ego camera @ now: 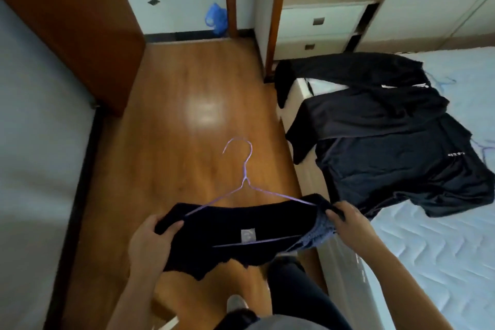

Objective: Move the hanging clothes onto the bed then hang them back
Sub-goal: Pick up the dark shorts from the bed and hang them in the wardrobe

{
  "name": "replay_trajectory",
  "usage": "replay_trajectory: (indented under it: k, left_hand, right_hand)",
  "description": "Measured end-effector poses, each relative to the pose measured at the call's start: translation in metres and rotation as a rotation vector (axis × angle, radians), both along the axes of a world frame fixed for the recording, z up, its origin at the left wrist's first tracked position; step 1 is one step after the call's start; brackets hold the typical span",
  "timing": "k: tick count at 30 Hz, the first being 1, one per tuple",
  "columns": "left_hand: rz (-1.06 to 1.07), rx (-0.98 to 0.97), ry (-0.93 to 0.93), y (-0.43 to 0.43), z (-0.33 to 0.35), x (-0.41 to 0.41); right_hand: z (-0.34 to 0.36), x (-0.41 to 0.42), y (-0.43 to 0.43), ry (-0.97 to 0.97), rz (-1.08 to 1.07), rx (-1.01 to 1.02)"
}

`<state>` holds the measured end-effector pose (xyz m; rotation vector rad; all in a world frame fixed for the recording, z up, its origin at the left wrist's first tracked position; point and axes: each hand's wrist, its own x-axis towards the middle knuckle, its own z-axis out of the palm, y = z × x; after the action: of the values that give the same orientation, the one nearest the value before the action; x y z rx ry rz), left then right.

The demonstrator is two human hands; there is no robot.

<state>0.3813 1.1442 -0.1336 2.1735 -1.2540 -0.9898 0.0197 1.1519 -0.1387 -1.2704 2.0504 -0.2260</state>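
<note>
**A:** How many garments do you count?

**B:** One dark top point(241, 244), on one purple wire hanger point(245, 182), held over the floor point(187, 88) just beside the bed point(428, 249). On the bed lie what I take for three more dark garments point(396, 169). They overlap, and two of them droop over the bed's side. Beyond the bed's far end are two drawers point(318, 21).

**A:** Why only "take for"?

**B:** The dark cloth blurs together where the pieces overlap, so their edges are hard to trace. Thin wire loops point(442, 80) peek out from under them further across the bed, too faint to count. The small white print on the nearest one is unreadable. The held hanger's shoulders and part of its bottom bar are inside the top.

**A:** And the hands?

**B:** There are two, both reaching forward. The left hand point(152, 236) has its fingers curled round the top's left shoulder. The right hand point(348, 220) pinches the right shoulder, nearest the bed. The hook points away from the person.
</note>
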Motion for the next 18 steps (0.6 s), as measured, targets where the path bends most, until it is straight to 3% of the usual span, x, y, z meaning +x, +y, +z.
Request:
replay_trajectory:
  k: [11,18]
  left_hand:
    - [0.095,0.009,0.166,-0.23,0.008,-0.043]
    - [-0.029,-0.166,0.067,-0.388,0.053,-0.081]
  right_hand:
    - [-0.001,-0.044,-0.24,-0.034,0.0,-0.089]
    - [0.029,-0.079,-0.406,-0.035,-0.014,-0.164]
